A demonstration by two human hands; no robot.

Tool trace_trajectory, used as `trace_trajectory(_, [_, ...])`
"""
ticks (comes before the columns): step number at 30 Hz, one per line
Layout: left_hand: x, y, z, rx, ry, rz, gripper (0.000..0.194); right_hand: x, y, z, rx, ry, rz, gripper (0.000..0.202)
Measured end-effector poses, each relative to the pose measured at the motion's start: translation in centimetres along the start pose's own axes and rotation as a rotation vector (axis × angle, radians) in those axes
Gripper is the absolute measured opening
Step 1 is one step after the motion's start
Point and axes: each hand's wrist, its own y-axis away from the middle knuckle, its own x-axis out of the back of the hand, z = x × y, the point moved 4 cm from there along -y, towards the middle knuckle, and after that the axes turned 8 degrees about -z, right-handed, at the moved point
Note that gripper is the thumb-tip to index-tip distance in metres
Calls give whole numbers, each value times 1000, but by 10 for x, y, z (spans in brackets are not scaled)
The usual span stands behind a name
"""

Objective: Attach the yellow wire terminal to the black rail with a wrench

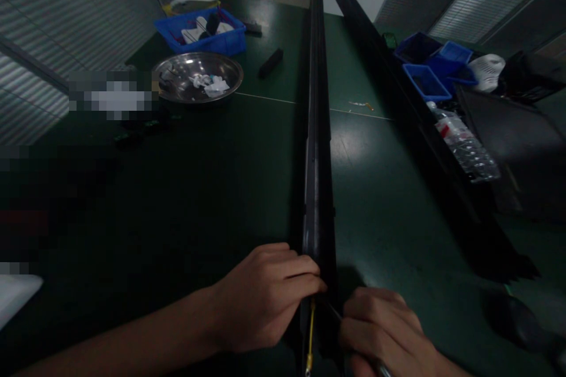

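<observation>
A long black bar runs from the near edge of the view toward the far end of the green table. My left hand is closed around the bar near its close end, fingers over the top. Just below those fingers a yellow wire with a metal tip lies along the bar. To the right, my right hand is wrapped round a thin metal tool, whose shaft points at the bar beside my left fingertips. The tool's tip is hard to make out.
A metal bowl and a blue basket stand at the back left. Another long black bar lies on the right, beside blue bins and plastic bottles. A small black block is near the bowl.
</observation>
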Motion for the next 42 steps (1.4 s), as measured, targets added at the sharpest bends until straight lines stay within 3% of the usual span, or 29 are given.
trace_trajectory(8, [1, -1, 1, 5, -2, -2, 33, 2, 4, 1, -37, -113, 50, 31])
trace_trajectory(15, [2, -1, 1, 4, -2, 0, 35, 0, 6, 0, -50, -86, 179, 36])
trace_trajectory(20, [2, -1, 1, 2, -19, 3, 33, 2, 7, -2, -64, -94, 106, 29])
trace_trajectory(27, [1, -1, 1, -1, -20, 0, 32, -3, 8, -1, -40, -124, 162, 31])
trace_trajectory(42, [1, -1, 1, 3, -24, -9, 32, -4, 4, 0, 7, -70, 74, 34])
